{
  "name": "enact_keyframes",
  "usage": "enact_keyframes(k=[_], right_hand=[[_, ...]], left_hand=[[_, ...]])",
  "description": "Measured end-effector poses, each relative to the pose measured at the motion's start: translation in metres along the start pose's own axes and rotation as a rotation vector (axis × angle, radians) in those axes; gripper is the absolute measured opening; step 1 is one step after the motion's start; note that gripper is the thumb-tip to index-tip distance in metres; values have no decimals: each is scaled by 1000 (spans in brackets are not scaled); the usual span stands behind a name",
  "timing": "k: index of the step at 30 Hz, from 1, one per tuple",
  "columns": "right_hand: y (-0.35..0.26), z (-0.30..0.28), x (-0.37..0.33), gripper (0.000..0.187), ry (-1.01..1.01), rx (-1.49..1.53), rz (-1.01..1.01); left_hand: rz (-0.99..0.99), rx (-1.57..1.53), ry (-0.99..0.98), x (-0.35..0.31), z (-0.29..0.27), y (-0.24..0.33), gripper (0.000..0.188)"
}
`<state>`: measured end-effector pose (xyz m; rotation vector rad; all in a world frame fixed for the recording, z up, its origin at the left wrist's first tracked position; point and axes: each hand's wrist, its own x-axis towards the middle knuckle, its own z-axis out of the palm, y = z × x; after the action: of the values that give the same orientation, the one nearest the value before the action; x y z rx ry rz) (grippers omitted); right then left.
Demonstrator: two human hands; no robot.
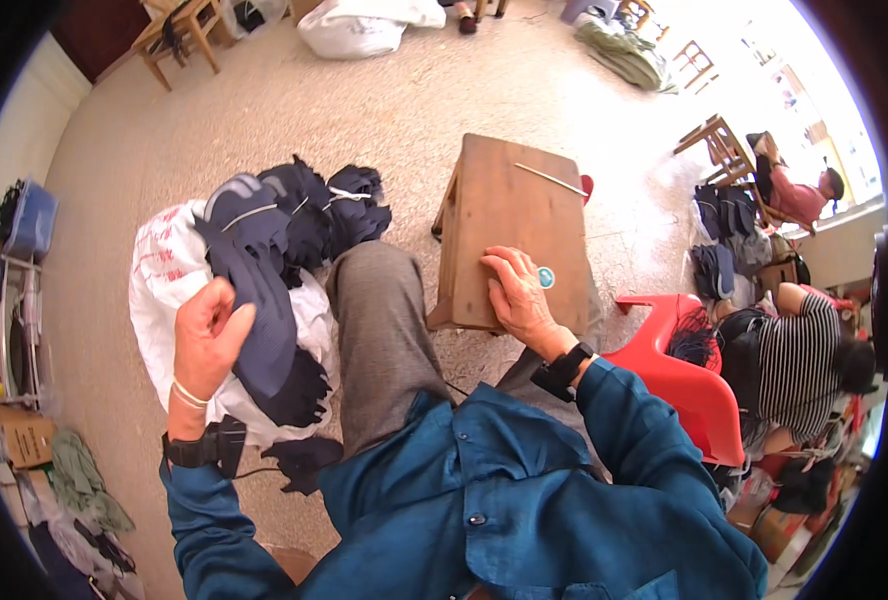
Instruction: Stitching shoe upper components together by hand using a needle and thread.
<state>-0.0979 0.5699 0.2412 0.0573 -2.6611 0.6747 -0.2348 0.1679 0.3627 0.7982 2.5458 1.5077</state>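
Dark navy cloth pieces (253, 290), some with grey parts, lie over a white sack (164, 275) beside my left knee. My left hand (207, 340) is at their near left edge, its fingers curled in and its thumb pointing toward the cloth. Whatever those fingers may hold is hidden. White bands circle that wrist. More navy bundles (356, 205) lie just beyond, one tied with a pale strip. On a brown wooden stool (494, 200) between my knees, my right hand (524, 300) rests with its fingers spread, beside a round teal sticker (546, 277). A thin pale stick (549, 179) lies across the far end of the stool top.
A red plastic chair (699, 405) stands at my right, near a person in a striped top (789, 345). Farther right, another person (799, 192) sits by more navy bundles (719, 215). A metal rack (4, 320) stands at far left. White sacks (364, 28) lie ahead.
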Motion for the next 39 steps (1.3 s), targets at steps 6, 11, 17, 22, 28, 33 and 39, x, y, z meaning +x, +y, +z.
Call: enact_keyframes(k=[6, 11, 17, 22, 28, 33, 39], right_hand=[[3, -46, -30, 26, 100, 283, 172], [30, -73, -81, 16, 193, 519, 502], [50, -96, -118, 17, 190, 602, 636], [60, -97, -118, 16, 187, 627, 657], [56, -94, -112, 13, 217, 473, 581], [21, -84, -97, 36, -312, 389, 681], [-16, -60, -90, 37, -210, 1349, 1245]], left_hand=[[334, 214, -25, 71, 123, 123, 20], [237, 340, -238, 83, 290, 101, 14], [179, 385, -347, 37, 375, 85, 26], [257, 163, -325, 36, 360, 86, 28], [310, 195, -152, 42, 308, 62, 22], [187, 213, -228, 28, 304, 53, 23], [417, 242, -127, 25, 308, 34, 19]])
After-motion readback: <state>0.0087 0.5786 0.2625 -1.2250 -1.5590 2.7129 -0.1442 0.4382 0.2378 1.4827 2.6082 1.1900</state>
